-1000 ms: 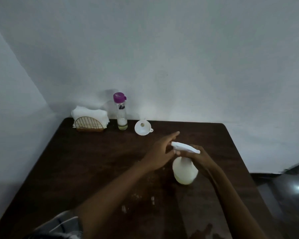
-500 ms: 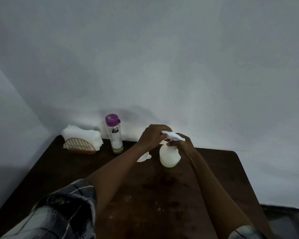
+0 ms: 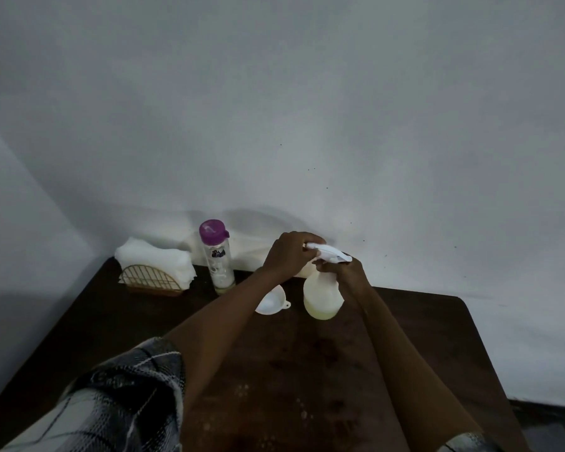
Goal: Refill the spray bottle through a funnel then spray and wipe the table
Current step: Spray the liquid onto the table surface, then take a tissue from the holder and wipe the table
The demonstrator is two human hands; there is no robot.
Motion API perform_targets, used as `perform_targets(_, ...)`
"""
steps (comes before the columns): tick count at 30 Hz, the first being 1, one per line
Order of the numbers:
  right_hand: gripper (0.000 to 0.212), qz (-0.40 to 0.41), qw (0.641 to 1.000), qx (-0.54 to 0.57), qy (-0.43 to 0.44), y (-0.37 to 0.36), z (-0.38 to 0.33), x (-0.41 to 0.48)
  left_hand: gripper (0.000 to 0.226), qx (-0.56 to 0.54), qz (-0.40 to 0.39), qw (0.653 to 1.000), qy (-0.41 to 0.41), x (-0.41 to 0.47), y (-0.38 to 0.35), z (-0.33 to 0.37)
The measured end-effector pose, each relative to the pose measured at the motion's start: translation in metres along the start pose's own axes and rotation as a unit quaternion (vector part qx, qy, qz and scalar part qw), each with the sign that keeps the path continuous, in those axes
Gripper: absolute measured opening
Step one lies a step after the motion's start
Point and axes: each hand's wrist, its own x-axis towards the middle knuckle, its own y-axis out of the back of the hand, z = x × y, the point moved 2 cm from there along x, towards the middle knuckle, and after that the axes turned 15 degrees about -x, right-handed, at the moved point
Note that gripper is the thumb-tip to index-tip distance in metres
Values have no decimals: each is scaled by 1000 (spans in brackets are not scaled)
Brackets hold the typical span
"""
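The spray bottle point(image 3: 322, 296) is upright at the far middle of the counter point(image 3: 415, 337), just right of the funnel point(image 3: 269, 304). The left grip point(image 3: 289, 256) curls round the back of its spray head point(image 3: 331, 256); the right grip point(image 3: 348, 277) wraps its neck.

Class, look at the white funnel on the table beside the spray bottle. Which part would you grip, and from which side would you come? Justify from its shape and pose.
Pinch the funnel by its thin, wide rim near the small tab, coming from above on the near side. The left forearm covers its far part, and the spray bottle crowds its right.
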Motion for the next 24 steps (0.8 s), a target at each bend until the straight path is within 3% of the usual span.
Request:
perform_targets(7, 21, 70, 997, -16, -18, -1, 4, -18, 36, 24, -25, 999, -8, -8, 3, -4)
perform_targets(12, 52, 129, 986, -97, -37, 0, 33, -39, 42, -59, 60, 996, 9, -57, 28, -17)
perform_targets(16, 36, 186, 971, -131, -67, -19, 45, -77, 27, -90, 64, 990, 86, -118, 49, -49)
perform_targets(19, 9, 101, 986, -107, -82, -50, 43, -102, 21, -61, 22, 982, 179, -157, 65, -80)
perform_targets(24, 16, -69, 981, -143, -107, -120, 21, -114, 21, -41, -22, 966, 254, -189, 108, -113)
